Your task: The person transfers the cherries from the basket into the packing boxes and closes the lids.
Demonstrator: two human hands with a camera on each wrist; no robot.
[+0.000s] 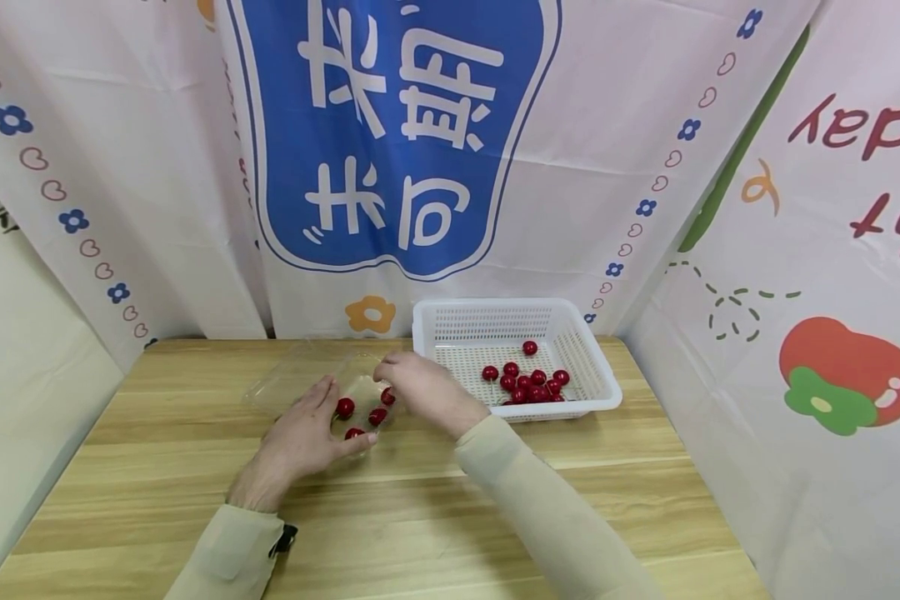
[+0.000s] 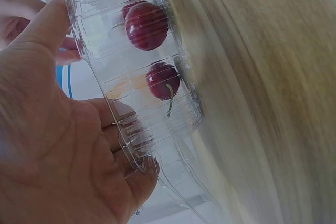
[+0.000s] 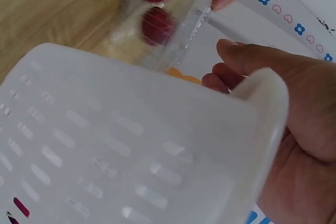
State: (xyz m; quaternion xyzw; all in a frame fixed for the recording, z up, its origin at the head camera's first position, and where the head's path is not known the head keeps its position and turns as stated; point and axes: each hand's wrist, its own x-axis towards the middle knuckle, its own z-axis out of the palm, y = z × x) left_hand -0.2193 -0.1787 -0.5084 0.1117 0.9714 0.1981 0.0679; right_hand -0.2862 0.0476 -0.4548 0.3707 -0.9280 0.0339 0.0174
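Observation:
A clear plastic box (image 1: 362, 385) stands on the table with several red cherries (image 1: 345, 408) inside. Its clear lid (image 1: 281, 379) lies folded back to the left. My left hand (image 1: 300, 437) grips the box from the left, thumb along the near rim and fingers curled at the other end, as the left wrist view shows. Over the box's far right side is my right hand (image 1: 423, 390), fingers bent and thumb close to them. Whether anything is between those fingertips is hidden. More cherries (image 1: 536, 387) lie in a white slotted basket (image 1: 607, 398) to the right.
The basket stands at the back of the wooden table (image 1: 420, 517), close to the right forearm. A printed cloth (image 1: 570, 192) hangs right behind the table, and more cloth (image 1: 810, 467) borders it on the right.

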